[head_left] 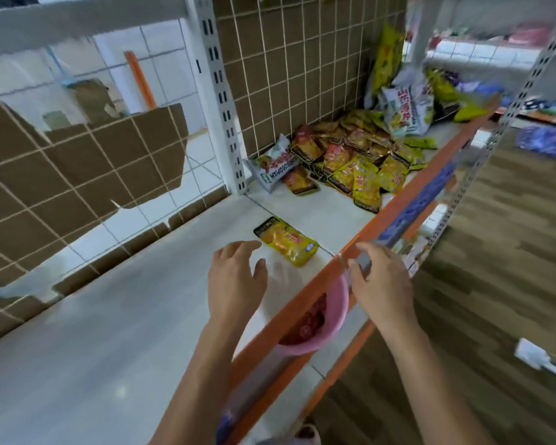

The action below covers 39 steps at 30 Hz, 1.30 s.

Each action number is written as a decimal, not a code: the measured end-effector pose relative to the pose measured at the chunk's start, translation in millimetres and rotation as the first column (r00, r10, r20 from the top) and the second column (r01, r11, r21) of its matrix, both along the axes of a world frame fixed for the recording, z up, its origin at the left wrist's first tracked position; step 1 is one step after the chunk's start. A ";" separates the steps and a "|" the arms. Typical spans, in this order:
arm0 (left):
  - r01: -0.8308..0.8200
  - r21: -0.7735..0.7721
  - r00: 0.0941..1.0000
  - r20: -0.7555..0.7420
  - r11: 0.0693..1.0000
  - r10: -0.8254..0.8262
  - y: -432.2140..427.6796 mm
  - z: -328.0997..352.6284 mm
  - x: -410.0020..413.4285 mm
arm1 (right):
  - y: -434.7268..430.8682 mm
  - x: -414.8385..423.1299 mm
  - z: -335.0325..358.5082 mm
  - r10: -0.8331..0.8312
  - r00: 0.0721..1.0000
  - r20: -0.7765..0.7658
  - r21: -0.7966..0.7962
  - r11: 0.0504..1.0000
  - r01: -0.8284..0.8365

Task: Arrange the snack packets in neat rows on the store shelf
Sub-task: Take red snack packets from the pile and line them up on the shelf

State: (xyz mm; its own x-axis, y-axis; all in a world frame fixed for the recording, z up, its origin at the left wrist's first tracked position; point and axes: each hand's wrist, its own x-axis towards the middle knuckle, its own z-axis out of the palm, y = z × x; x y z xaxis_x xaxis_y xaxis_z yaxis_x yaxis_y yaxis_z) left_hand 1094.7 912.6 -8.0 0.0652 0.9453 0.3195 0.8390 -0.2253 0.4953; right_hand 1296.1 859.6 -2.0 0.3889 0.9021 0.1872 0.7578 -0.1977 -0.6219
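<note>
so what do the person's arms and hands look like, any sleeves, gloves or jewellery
The left hand and right hand wear no gloves. The left forearm and right forearm are bare as far up as the picture shows, with no sleeves. No watch, bracelet or ring shows. Slight blur hides finer detail such as nails.

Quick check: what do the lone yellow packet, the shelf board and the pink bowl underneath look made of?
Yellow packet: glossy plastic film, likely; it glints and wrinkles. Shelf board: smooth white, painted metal or laminate, faintly reflective. Pink bowl: plastic, seemingly; thin, evenly coloured rim.
</note>
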 end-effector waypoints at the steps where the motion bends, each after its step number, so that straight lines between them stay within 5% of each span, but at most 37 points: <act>1: 0.027 -0.014 1.000 -0.009 1.000 -0.027 12.6 0.9 6.5 | 11.1 5.4 0.9 -0.016 1.000 -0.016 -0.008 1.000 0.016; 9: 0.062 -0.223 0.995 -0.062 0.973 -0.077 102.3 3.7 54.9 | 91.9 41.7 6.9 -0.014 1.000 -0.024 -0.064 0.998 0.013; 20: -0.049 -0.310 0.971 -0.237 0.949 -0.027 198.8 -3.7 126.1 | 239.3 102.1 1.4 0.144 0.989 -0.024 -0.070 0.987 -0.145; 28: -0.064 -0.326 0.952 -0.305 0.943 -0.041 215.2 -31.1 147.8 | 296.1 103.7 12.5 0.117 0.989 0.093 -0.377 0.923 -0.074; 33: -0.081 -0.239 0.899 -0.438 0.968 -0.033 210.8 -31.9 151.5 | 298.8 98.5 6.0 0.121 0.991 0.051 -0.349 0.932 -0.096; 39: -0.038 -0.121 0.912 -0.411 0.992 -0.015 194.3 -32.3 146.7 | 289.1 98.9 2.1 0.230 0.973 0.028 -0.330 0.921 -0.209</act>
